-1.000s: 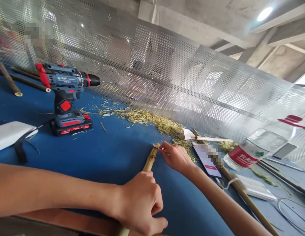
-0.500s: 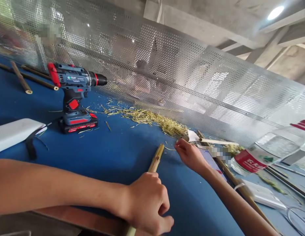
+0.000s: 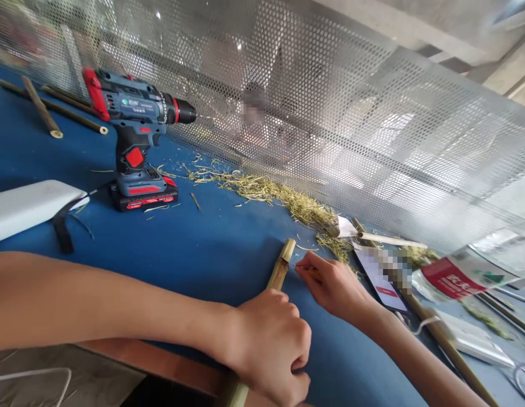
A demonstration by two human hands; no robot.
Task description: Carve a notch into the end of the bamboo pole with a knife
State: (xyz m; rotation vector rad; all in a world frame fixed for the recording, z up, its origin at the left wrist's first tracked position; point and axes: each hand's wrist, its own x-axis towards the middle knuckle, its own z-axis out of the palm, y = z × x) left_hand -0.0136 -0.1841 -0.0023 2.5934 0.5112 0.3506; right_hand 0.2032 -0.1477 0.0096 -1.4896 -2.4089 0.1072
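My left hand (image 3: 273,342) is closed around a bamboo stick (image 3: 283,268). The stick slants up and away across the blue table, with its cut end and a node beyond my fist. Its lower part shows below my wrist. Close to the right side of that node is my right hand (image 3: 330,282), fingers pinched together. A thin tool with an orange-yellow handle (image 3: 315,274) shows between those fingers. Most of the tool is hidden, so its exact kind cannot be told. The pinched fingers look slightly apart from the stick.
A cordless drill (image 3: 139,141) stands upright at the back left. Shavings (image 3: 283,198) lie along the perforated metal screen (image 3: 287,102). To the right are a phone (image 3: 381,280), a water bottle (image 3: 461,277) and a white power strip (image 3: 474,339). More sticks (image 3: 42,107) lie far left.
My right hand has come down and nearer the stick's upper end, and the orange-yellow tool now shows in it. My left hand still grips the stick. The camera view has shifted.
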